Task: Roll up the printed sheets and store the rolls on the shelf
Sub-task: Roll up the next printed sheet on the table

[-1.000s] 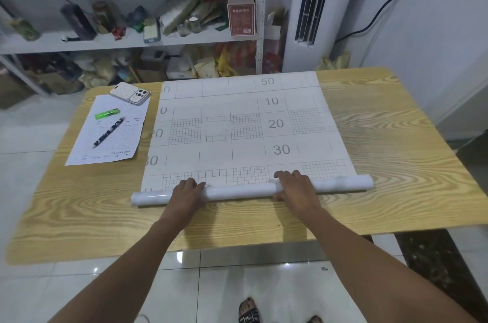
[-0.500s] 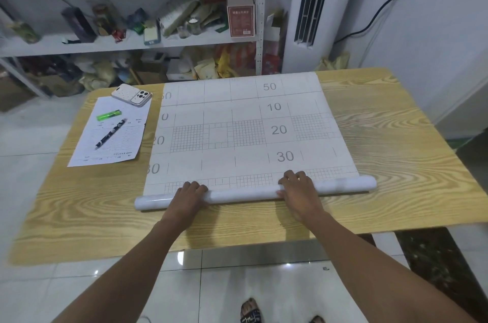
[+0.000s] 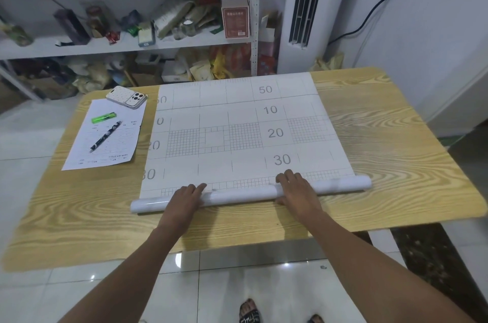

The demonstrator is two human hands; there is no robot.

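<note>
Sheet (image 3: 237,124) lies flat across the middle of the table (image 3: 396,151), printed with grids and the numbers 50, 10, 20 and 30. Its near end is wound into a roll (image 3: 237,194) that runs crosswise near the table's front edge.

Both hands rest on top of that roll. The left hand (image 3: 184,197) sits toward the roll's left end, palm down, fingers straight and together, their tips reaching over onto the flat sheet. The right hand (image 3: 297,190) sits right of the middle, fingers spread a little and laid over the roll, the thumb against its near side. Neither hand closes round it.

The hands cover the stretches of roll beneath them. The numbers along the sheet's left edge are partly cut off. Left of the sheet lies a paper (image 3: 87,153) carrying a pen (image 3: 105,136) and a green lighter (image 3: 103,118), with a phone (image 3: 126,97) on its far corner; the paper's print is too small to read. Behind the table stands the shelf (image 3: 126,42), its clutter blurred and hard to name. Sandalled toes are cut off by the bottom edge.
</note>
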